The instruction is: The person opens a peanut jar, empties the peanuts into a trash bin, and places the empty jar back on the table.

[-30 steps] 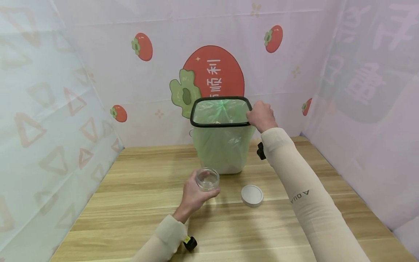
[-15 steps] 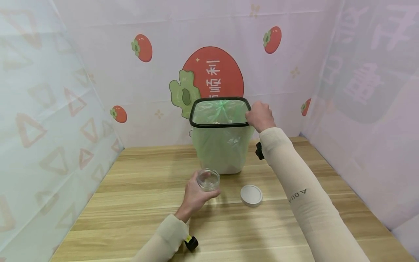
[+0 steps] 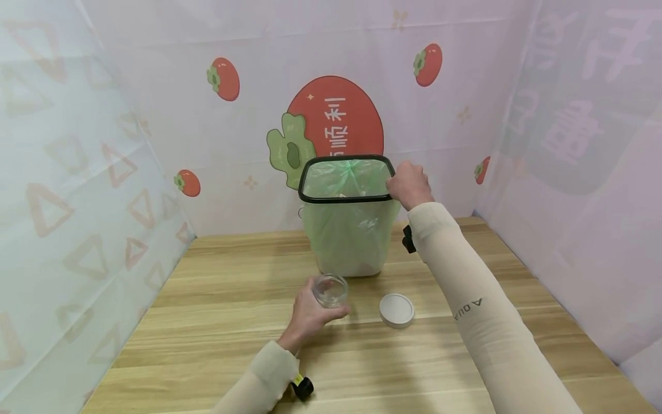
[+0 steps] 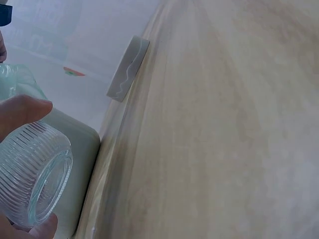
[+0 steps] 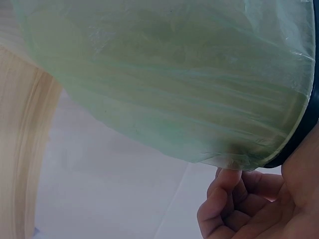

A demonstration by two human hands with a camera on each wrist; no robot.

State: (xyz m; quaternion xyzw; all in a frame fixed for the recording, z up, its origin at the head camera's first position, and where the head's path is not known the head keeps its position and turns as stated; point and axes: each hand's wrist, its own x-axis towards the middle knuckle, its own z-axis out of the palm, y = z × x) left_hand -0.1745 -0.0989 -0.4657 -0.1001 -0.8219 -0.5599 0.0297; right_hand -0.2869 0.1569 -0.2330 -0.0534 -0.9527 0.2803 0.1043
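Note:
My left hand (image 3: 309,315) grips a clear glass jar (image 3: 331,292) with its open mouth facing up. The left wrist view shows the ribbed side of the jar (image 4: 31,167) between thumb and fingers, just above the wooden tabletop. Behind it stands a trash can (image 3: 351,236) with a black rim, lined with a thin green plastic bag (image 5: 174,84). My right hand (image 3: 411,185) holds the can's rim at its right corner, fingers curled under the edge. A round white lid (image 3: 396,310) lies on the table to the right of the jar.
The wooden table (image 3: 217,299) runs back to a cloth backdrop (image 3: 258,121) printed with red persimmons. Cloth walls also rise along its left and right sides.
My left hand has moved slightly down in the head view with the jar in it. The right hand keeps its grip on the can's rim; the lid stays put.

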